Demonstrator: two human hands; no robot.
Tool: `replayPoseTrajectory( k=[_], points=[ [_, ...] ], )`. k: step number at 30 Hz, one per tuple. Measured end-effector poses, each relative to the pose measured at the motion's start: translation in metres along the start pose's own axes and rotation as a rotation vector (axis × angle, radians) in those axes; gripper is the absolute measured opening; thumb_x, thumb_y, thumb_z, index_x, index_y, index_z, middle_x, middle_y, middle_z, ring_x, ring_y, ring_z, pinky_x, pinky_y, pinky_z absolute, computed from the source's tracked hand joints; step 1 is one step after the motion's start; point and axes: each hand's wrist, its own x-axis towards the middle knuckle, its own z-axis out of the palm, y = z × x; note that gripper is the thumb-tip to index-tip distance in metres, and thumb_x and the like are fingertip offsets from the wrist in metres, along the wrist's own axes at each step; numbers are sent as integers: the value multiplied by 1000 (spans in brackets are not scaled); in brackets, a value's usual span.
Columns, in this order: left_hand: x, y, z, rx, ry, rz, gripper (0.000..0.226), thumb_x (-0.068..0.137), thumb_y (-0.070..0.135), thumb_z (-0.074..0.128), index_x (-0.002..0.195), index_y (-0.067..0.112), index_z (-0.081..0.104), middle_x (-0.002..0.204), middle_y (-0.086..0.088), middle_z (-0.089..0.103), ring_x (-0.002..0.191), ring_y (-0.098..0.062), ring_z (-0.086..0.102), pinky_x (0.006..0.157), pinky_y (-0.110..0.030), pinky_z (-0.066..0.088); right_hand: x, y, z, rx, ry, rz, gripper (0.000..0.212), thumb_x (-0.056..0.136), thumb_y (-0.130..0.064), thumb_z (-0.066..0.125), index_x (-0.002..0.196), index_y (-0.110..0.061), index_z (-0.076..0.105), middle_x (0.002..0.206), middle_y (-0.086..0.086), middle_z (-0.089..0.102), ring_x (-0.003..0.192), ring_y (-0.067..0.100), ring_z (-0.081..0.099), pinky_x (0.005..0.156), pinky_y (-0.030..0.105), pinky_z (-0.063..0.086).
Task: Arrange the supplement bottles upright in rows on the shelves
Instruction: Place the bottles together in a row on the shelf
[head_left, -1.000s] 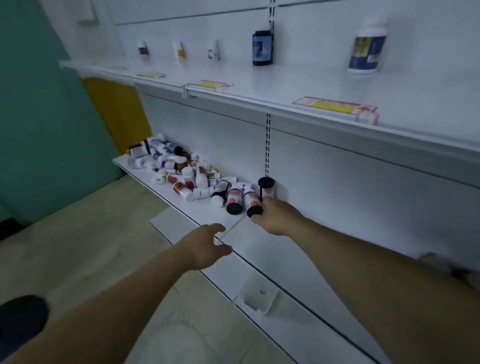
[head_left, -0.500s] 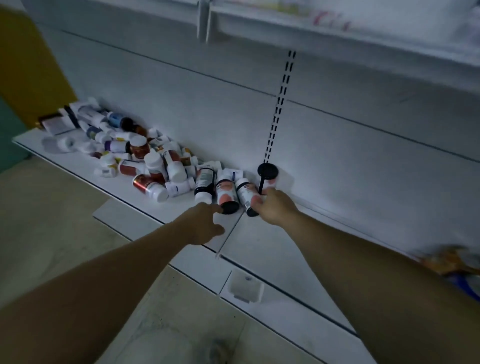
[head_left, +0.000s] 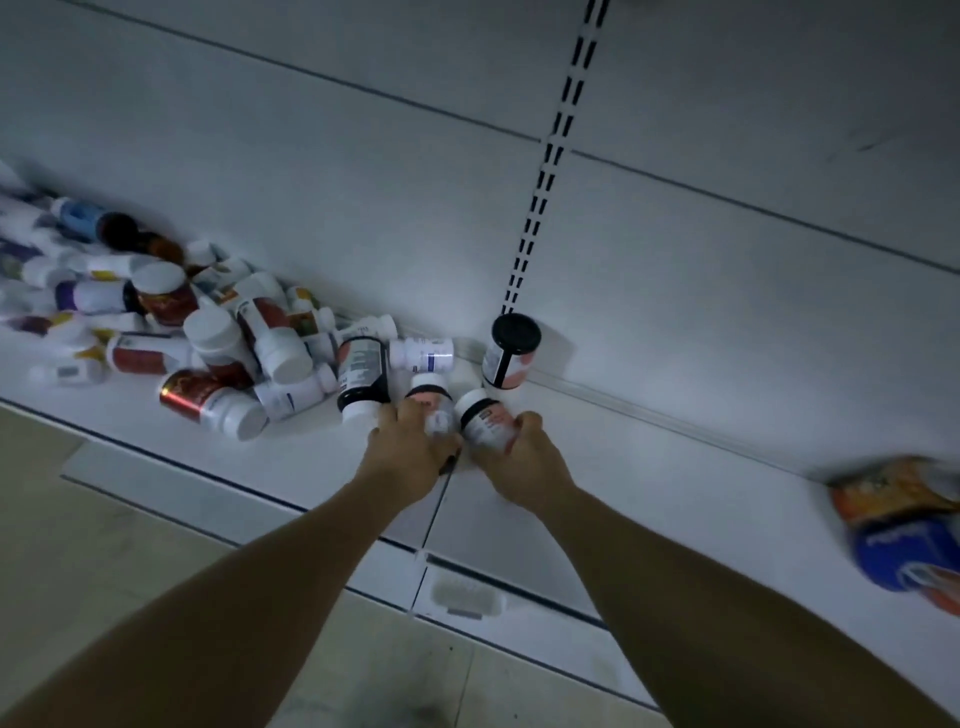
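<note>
The left forearm (head_left: 234, 613) and right forearm (head_left: 701, 597) are bare along their whole visible length. The left hand (head_left: 405, 457) and right hand (head_left: 524, 467) are bare too.

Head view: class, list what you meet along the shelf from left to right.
Lying red-labelled white-capped bottle → lying dark white-capped bottle → left hand gripping one pink-labelled bottle → right hand gripping another pink-labelled bottle → blurred orange-and-blue pack.

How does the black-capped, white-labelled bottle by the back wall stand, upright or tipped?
Upright: the black-capped, white-labelled bottle stands on its base, with its round cap on top.
</note>
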Motion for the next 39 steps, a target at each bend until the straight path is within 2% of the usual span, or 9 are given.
replayPoseTrajectory(
  k=[3,8,13,17,20,24,29,33,39],
  points=[
    [-1,8,7,-234,-19,-144,56,82,29,66,123,9,33,119,-14,41,97,-34,54,77,-37,47,-11,2,3,200,-51,155,58,76,-37,70,119,-8,42,105,10,58,90,29,64,76,42,55],
    [-44,13,-18,-844,-423,-399,56,76,15,69,125,-1,48,110,-20,62,91,-31,64,83,-40,53,-80,4,-25,1018,-111,411,26,88,-24,55,111,-12,59,94,10,67,80,23,64,63,30,51],
    [-127,18,-84,-1185,-655,-168,60,64,6,62,121,20,51,110,-14,67,95,-33,67,69,-44,55,-178,-14,-47,1342,-127,260,31,88,-35,53,109,-13,61,93,10,72,86,24,66,89,44,48],
    [-175,39,-136,-1200,-602,66,61,70,14,64,127,26,44,112,-9,67,95,-30,67,68,-45,55,-246,-49,-65,1340,-93,53,53,72,-41,63,119,-17,57,112,14,68,104,31,64,95,47,49],
    [-201,59,-172,-1226,-613,150,54,74,28,64,126,24,50,115,-7,66,96,-28,67,77,-47,53,-287,-71,-80,1407,-22,-34,50,70,-33,62,114,-12,59,104,14,70,93,28,67,77,42,55],
    [-229,77,-214,-1229,-668,287,48,77,15,56,123,24,54,118,-8,65,101,-28,66,67,-41,55,-331,-92,-101,1575,23,-106,53,78,-40,54,120,-9,57,97,14,66,88,27,64,73,40,53],
    [-266,113,-244,-1076,-570,528,42,76,20,50,107,45,63,108,3,69,96,-20,67,67,-43,56,-372,-119,-133,1357,160,-402,58,72,-41,67,122,-14,55,106,11,69,95,26,67,74,38,55],
    [-290,152,-247,-1024,-488,632,41,80,22,47,103,53,59,100,6,71,85,-17,68,63,-41,58,-389,-126,-166,1273,315,-480,45,74,-27,56,117,-14,57,106,10,70,98,28,66,84,45,54],
    [-345,245,-200,-1035,-726,766,65,88,14,55,134,55,34,117,4,66,99,-24,67,68,-37,55,-445,-62,-249,1063,629,-481,37,69,-40,64,105,-31,59,102,1,70,95,24,67,80,47,56]
  ],
)
